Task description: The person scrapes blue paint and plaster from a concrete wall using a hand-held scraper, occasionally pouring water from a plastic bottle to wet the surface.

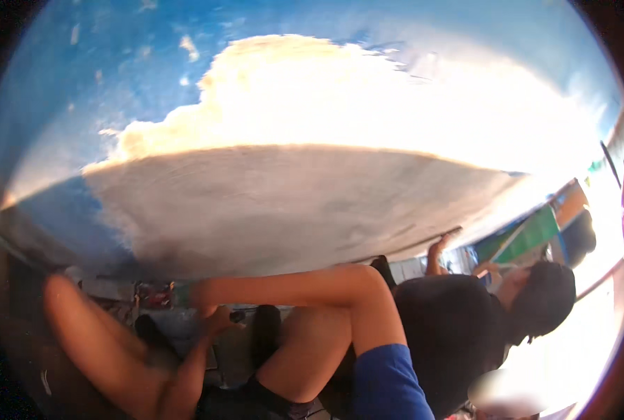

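Observation:
My left hand (219,319) is low in the middle of the head view, between my bare knees, with fingers closed around a small dark object (236,317) too unclear to name. My right arm crosses above my thigh, and my right hand (205,297) is beside the left one, smeared by motion; whether it holds anything cannot be told. Above both hands stretches a large curved surface (284,203), blue paint with a big pale, rough patch and a long curving edge across it.
A co-worker (448,336) in a black top crouches close at my right, a hand (438,248) raised with a long thin strip (448,233) at the surface. Green and orange panels (522,238) stand behind them at the right. Small cluttered objects (154,296) lie below the surface.

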